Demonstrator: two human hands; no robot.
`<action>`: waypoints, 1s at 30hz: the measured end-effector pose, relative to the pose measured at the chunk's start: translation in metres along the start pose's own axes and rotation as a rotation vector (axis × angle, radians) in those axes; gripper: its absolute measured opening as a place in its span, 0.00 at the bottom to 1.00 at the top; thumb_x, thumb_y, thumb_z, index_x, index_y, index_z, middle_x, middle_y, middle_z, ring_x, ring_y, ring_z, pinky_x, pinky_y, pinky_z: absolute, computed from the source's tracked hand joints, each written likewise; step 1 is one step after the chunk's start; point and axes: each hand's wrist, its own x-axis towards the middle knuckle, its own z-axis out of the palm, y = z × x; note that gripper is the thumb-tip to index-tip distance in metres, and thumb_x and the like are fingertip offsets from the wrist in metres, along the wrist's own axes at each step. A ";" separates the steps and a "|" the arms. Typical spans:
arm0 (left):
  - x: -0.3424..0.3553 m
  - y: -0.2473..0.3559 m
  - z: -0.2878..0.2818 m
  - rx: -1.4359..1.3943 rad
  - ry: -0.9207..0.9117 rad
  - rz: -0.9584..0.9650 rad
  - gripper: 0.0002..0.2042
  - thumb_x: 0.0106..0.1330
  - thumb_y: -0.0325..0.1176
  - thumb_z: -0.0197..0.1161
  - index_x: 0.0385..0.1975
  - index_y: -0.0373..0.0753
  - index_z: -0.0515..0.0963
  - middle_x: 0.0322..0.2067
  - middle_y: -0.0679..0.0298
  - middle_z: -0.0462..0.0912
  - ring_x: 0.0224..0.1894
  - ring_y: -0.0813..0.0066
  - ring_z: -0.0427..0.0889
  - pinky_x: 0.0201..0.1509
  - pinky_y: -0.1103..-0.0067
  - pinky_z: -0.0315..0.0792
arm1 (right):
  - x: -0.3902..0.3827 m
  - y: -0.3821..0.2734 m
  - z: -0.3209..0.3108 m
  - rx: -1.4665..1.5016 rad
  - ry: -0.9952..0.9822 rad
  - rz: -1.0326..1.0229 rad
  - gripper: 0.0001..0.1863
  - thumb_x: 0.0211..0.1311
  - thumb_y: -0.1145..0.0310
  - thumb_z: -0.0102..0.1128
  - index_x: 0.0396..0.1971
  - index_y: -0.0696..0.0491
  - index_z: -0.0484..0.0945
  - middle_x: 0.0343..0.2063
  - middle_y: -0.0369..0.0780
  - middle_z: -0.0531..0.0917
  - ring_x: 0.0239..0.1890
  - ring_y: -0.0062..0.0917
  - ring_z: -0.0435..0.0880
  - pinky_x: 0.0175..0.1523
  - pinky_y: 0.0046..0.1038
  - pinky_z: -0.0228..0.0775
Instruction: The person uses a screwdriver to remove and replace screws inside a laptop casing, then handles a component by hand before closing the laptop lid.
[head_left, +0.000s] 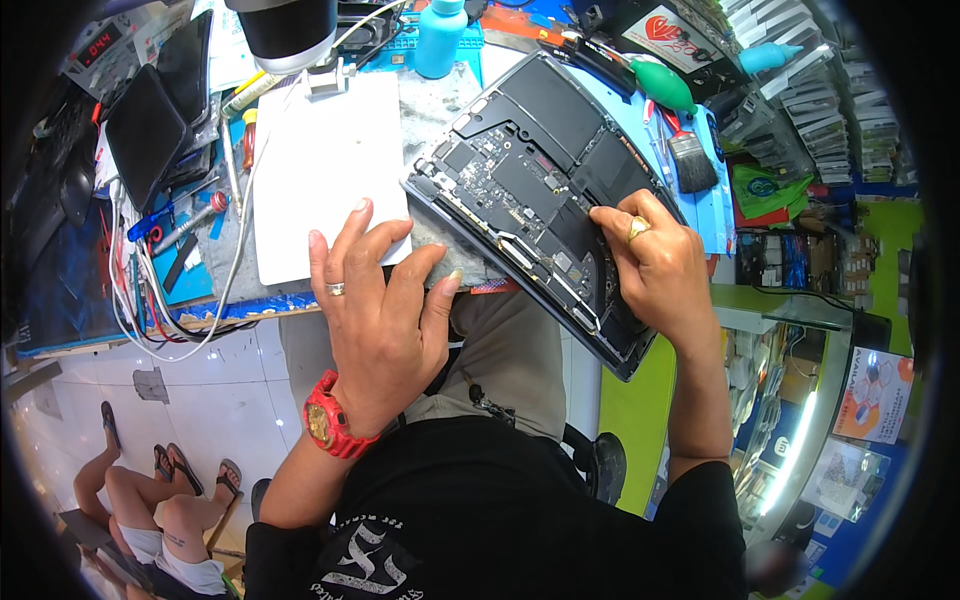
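An opened laptop base (590, 150) lies slantwise on the bench, its bottom cover off and a dark circuit board (500, 165) and black battery cells showing. Its near corner juts past the bench edge above my lap. Over the laptop's inside, my right hand (660, 260) has thumb and forefinger pinched together at the board's right side; whatever is between the fingertips is too small to name. My left hand (385, 310) holds nothing, fingers spread, at the near edge of a white sheet or board (330, 150), left of the laptop.
A microscope-like device (290, 35) overhangs the bench's back. Behind the laptop are a light-blue bottle (440, 40), a green air blower (663, 86) and a brush (690, 160). Cables (140, 270), screwdrivers and phones (150, 135) crowd the left. A lit glass case (790, 440) stands at right.
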 end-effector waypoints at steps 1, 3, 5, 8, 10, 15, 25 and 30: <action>0.000 0.000 0.000 -0.002 0.000 -0.001 0.11 0.67 0.34 0.73 0.47 0.42 0.85 0.57 0.57 0.80 0.76 0.49 0.69 0.81 0.45 0.45 | 0.001 0.001 0.000 -0.001 0.001 -0.008 0.12 0.61 0.79 0.69 0.43 0.52 0.90 0.34 0.40 0.83 0.27 0.39 0.86 0.32 0.38 0.77; 0.000 0.000 0.000 -0.004 0.001 -0.003 0.11 0.67 0.34 0.73 0.47 0.42 0.85 0.57 0.57 0.80 0.76 0.49 0.69 0.82 0.45 0.45 | 0.002 0.001 0.000 -0.011 -0.004 -0.018 0.11 0.61 0.79 0.68 0.43 0.51 0.89 0.34 0.40 0.83 0.27 0.39 0.86 0.32 0.38 0.77; 0.000 0.000 0.000 -0.001 0.002 -0.003 0.11 0.67 0.34 0.74 0.47 0.42 0.85 0.57 0.57 0.80 0.76 0.49 0.69 0.82 0.46 0.45 | 0.004 0.001 -0.001 -0.028 -0.016 -0.024 0.11 0.62 0.79 0.68 0.42 0.52 0.89 0.34 0.40 0.83 0.27 0.40 0.86 0.32 0.39 0.77; 0.000 0.000 0.000 0.002 0.004 -0.005 0.11 0.67 0.34 0.74 0.47 0.42 0.85 0.57 0.57 0.80 0.75 0.49 0.69 0.82 0.46 0.45 | 0.006 0.002 -0.001 -0.040 -0.043 -0.015 0.10 0.62 0.79 0.67 0.42 0.51 0.89 0.34 0.40 0.83 0.28 0.41 0.86 0.33 0.39 0.77; 0.000 0.000 0.000 0.002 0.005 -0.006 0.11 0.66 0.34 0.74 0.47 0.42 0.86 0.57 0.57 0.80 0.75 0.50 0.69 0.82 0.46 0.45 | 0.007 0.004 -0.001 -0.018 -0.039 -0.016 0.10 0.62 0.79 0.67 0.42 0.52 0.89 0.34 0.40 0.83 0.28 0.41 0.86 0.33 0.39 0.77; 0.000 0.000 0.000 0.002 0.002 -0.006 0.12 0.66 0.35 0.74 0.47 0.42 0.86 0.57 0.57 0.80 0.75 0.50 0.69 0.82 0.46 0.45 | 0.007 0.006 0.001 0.042 -0.019 -0.007 0.10 0.63 0.80 0.68 0.42 0.53 0.90 0.34 0.40 0.84 0.29 0.40 0.88 0.35 0.37 0.79; 0.001 0.000 0.000 0.007 -0.016 -0.003 0.13 0.66 0.34 0.74 0.48 0.41 0.86 0.58 0.56 0.80 0.76 0.49 0.69 0.82 0.46 0.44 | 0.002 0.015 0.005 0.186 0.008 0.028 0.09 0.64 0.80 0.69 0.43 0.56 0.88 0.35 0.43 0.85 0.35 0.39 0.89 0.39 0.34 0.80; -0.001 0.000 -0.004 0.012 -0.052 -0.006 0.12 0.67 0.33 0.73 0.49 0.40 0.85 0.59 0.55 0.79 0.75 0.47 0.69 0.81 0.44 0.44 | -0.001 0.023 -0.012 0.309 0.048 0.217 0.10 0.72 0.71 0.67 0.48 0.59 0.83 0.42 0.47 0.88 0.44 0.42 0.89 0.52 0.36 0.79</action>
